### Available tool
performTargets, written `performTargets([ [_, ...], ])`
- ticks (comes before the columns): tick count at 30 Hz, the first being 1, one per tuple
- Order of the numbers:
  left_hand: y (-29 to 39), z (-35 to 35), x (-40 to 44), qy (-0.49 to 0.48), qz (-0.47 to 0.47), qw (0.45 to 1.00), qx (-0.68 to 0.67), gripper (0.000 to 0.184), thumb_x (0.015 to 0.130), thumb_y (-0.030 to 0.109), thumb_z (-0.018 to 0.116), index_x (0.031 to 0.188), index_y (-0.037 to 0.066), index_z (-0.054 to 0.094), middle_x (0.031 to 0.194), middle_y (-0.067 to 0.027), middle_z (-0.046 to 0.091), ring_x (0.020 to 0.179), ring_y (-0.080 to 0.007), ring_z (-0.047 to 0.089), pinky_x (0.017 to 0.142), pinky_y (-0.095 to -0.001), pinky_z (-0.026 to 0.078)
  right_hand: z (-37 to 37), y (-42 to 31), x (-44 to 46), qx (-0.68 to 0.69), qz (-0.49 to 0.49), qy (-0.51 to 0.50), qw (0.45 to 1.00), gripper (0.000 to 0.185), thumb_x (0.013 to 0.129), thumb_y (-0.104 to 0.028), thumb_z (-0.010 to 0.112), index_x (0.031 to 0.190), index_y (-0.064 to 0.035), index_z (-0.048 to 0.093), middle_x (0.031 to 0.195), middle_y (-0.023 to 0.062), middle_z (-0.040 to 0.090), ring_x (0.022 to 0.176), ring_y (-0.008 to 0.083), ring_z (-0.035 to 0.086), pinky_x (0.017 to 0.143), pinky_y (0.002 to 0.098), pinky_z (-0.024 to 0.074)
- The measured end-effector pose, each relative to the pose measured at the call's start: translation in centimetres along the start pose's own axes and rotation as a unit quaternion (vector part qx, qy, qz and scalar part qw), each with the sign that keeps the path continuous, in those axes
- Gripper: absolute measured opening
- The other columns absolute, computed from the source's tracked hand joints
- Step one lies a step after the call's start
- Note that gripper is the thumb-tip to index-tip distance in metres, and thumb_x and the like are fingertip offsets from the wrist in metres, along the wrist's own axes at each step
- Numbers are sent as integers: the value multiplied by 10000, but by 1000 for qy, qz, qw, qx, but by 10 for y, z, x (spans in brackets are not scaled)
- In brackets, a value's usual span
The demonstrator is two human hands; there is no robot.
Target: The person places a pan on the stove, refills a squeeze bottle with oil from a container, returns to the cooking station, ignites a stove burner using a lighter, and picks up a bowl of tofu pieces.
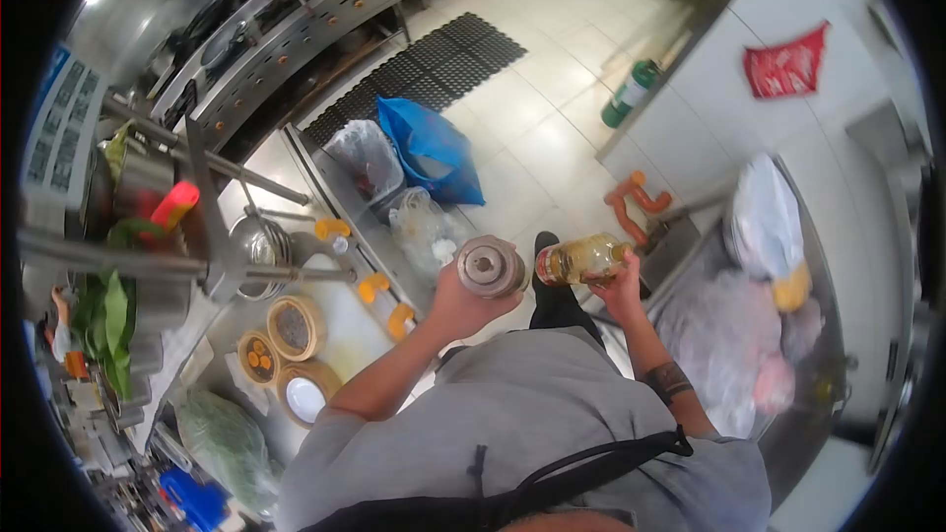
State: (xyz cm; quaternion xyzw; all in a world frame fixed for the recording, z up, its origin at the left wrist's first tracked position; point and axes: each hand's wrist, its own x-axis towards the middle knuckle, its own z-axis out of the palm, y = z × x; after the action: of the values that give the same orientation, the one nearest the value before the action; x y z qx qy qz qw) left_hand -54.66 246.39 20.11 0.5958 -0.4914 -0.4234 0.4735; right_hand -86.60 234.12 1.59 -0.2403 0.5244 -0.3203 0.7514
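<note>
Both hands are in use, held apart in front of the body: the left hand point(468, 313) is wrapped around a lidded container point(485, 269) seen from above, and the right hand point(621, 288) grips a clear bottle of yellow liquid point(583, 258) near its capped end, tilted sideways. The step in hand looks like holding the two up together; the next move calls for firm grips and care with the tilted bottle, whose cap seal I cannot judge. To the left, three bamboo steamers point(296, 328) stand on the tabletop, in from its edge, near bagged greens point(222, 443). To the right lie clear plastic bags point(719, 335). Beyond are a blue bag point(429, 153), a black perforated mat point(443, 59) and the stove point(286, 54).
</note>
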Motion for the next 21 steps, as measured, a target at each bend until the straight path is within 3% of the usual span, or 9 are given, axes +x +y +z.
performTargets([
  [5,-2,-1,120,107,-7,993,53,617,702,40,909,1229,59,589,1254,-63,682,1136,-162,649,979,-347,535,21,-91,143,3,58,-94,994,871,956,-742,419,1438,-29,546,1363,167,633,1250,300,601,1149,505,373],
  [8,-4,-4,184,190,-37,981,16,610,712,39,914,1241,51,611,1226,-58,690,1119,-159,661,981,-354,546,41,-160,225,-111,141,-164,970,873,947,-750,467,1357,11,594,1165,157,715,1212,288,617,1157,494,360],
  [11,0,-18,233,264,-66,962,4,599,719,44,916,1246,35,633,1194,-65,702,1080,-167,680,969,-360,557,89,-232,304,-237,192,-199,931,915,924,-790,478,1349,12,600,1073,152,725,1189,290,628,1161,486,357],
  [15,-16,-44,292,352,-89,932,16,590,711,37,910,1239,29,646,1177,-72,706,1068,-166,688,954,-358,564,159,-297,393,-395,147,-168,891,899,898,-764,601,1345,16,598,1121,129,688,1166,260,624,1129,457,393],
  [16,-17,-53,308,366,-94,926,-15,593,708,35,907,1240,30,646,1179,-70,706,1062,-167,690,950,-357,564,172,-309,418,-434,136,-171,874,861,897,-731,651,1300,29,625,1162,122,659,1099,220,631,1031,416,465],
  [17,-20,-63,325,378,-96,919,-47,595,706,33,904,1242,31,646,1181,-69,706,1057,-168,692,946,-356,565,180,-317,447,-442,140,-180,867,861,897,-731,651,1300,29,625,1162,122,659,1099,220,631,1031,416,465],
  [19,-34,-86,359,399,-103,910,-44,588,702,32,902,1231,34,646,1183,-70,703,1055,-172,688,951,-356,557,190,-329,514,-571,115,-176,794,829,895,-723,672,1212,42,679,1034,93,668,939,181,645,868,341,515],
  [20,-43,-99,377,415,-103,903,-31,581,701,36,903,1222,35,646,1181,-69,702,1057,-175,685,957,-356,552,196,-338,540,-621,100,-174,758,799,895,-713,687,1096,60,725,890,60,665,785,159,624,726,302,507],
  [21,-50,-115,397,427,-102,898,-19,575,700,41,905,1214,36,647,1180,-68,701,1058,-178,682,963,-356,547,204,-347,555,-625,97,-169,756,799,895,-713,687,1096,60,725,890,60,665,785,159,624,726,302,507],
])
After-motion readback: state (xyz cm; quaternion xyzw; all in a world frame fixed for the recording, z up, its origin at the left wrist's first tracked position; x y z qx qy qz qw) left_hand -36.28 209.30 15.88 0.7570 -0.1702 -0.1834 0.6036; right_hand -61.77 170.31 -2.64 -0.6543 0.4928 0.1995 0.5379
